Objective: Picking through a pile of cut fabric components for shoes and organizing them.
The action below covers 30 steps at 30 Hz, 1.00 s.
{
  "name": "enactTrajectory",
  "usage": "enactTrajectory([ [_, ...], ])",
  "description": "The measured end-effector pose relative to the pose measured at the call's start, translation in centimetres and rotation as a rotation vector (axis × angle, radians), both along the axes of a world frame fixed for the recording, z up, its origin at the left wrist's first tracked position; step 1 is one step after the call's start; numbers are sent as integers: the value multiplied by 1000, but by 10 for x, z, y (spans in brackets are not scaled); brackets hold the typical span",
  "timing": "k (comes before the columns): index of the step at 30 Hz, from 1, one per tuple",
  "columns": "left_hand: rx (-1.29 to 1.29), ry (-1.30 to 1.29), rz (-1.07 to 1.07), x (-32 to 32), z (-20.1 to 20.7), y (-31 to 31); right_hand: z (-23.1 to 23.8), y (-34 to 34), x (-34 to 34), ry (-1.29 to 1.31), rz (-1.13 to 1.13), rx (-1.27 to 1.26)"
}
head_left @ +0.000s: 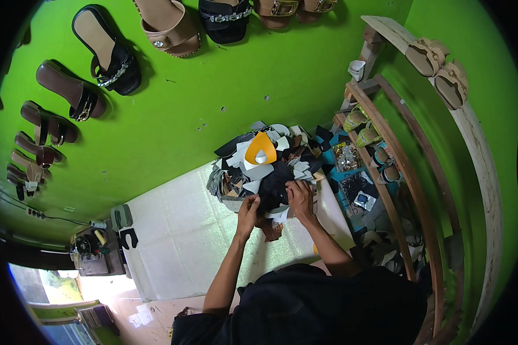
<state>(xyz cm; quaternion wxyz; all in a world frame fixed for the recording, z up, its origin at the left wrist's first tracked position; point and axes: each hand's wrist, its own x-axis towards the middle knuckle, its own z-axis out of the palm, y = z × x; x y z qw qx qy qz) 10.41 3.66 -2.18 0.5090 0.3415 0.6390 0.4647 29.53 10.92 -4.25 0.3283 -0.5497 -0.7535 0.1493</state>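
A heap of leather and fabric scraps, in black, grey, white and brown, sits on the far right part of a white table. Both my hands are at its near side. Between them is a black piece of material. My left hand is closed with its fingers pinched at the lower left edge of this piece. My right hand has its fingers curled onto the right edge. On top of the heap rests an orange cut-out piece with a hole. A brown patterned scrap hangs out below.
The white table runs along a green wall with sandals mounted on it. A wooden rack with more sandals stands at the right. Beside the table lie a tray of small metal fittings and loose scraps. A machine is far left.
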Motion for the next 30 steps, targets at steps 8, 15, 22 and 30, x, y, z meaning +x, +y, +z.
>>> enactTrajectory([
  [8,-129,73,-108,-1,31,3,55,-3,-10,144,20,54],
  [15,-186,-481,85,20,85,12,94,-24,-26,295,201,85],
  [22,183,-124,63,9,97,6,131,-51,-27,252,416,211],
  [30,330,134,-257,-49,159,-36,103,-36,-10,538,302,-147],
])
